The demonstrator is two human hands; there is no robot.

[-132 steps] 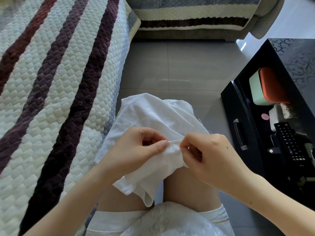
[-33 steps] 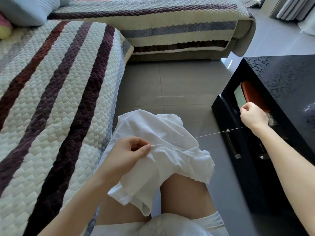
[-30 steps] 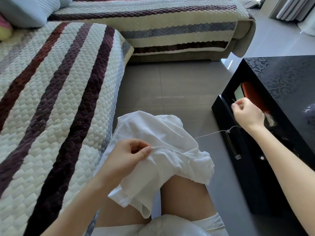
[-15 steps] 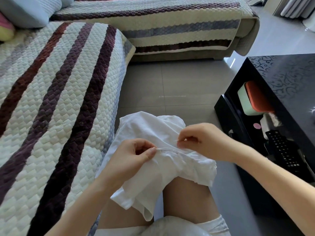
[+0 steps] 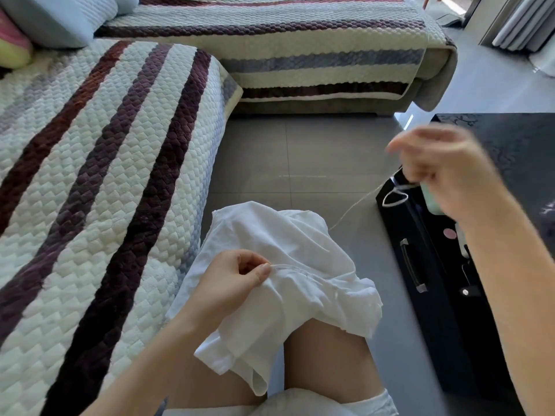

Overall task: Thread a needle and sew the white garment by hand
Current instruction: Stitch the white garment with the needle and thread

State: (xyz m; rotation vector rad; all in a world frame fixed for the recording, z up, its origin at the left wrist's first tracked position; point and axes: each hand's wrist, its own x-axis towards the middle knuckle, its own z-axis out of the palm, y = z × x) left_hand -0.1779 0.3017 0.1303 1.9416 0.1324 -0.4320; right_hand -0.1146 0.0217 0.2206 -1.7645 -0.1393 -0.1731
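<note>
– Left hand (image 5: 232, 283) first: what is it doing?
– Pinching. Thumb and forefinger are closed on a raised fold of the white garment (image 5: 294, 244) and hold that ridge of cloth up. The other fingers curl underneath, into the fabric.
– And where does the garment lie?
– Bunched over the person's bare knees (image 5: 327, 355), with one loose flap hanging down between the thighs, just beside the striped quilted sofa (image 5: 99, 163).
– What about the right hand (image 5: 447, 172)?
– It is lifted up and out to the right, well apart from the cloth, and smeared by motion blur. Its fingers are curled inward and a white thread (image 5: 356, 205) goes into them, so it grips the thread. How exactly the fingertips meet I cannot tell.
– How does the thread run?
– From the far side of the garment it rises slackly, seen against the grey tiled floor (image 5: 300, 151), up to that hand. A small loop hangs just below the fingers.
– Anything in the way?
– The raised hand and forearm cover part of a glossy black cabinet (image 5: 510, 139). Its drawer (image 5: 420, 295), which has a metal handle, stands open beneath the arm. Inside it a small pink disc (image 5: 449, 233) and the edge of a pale green box (image 5: 431, 202) show. A pale blue cushion (image 5: 60, 16) sits at the sofa's far corner.
</note>
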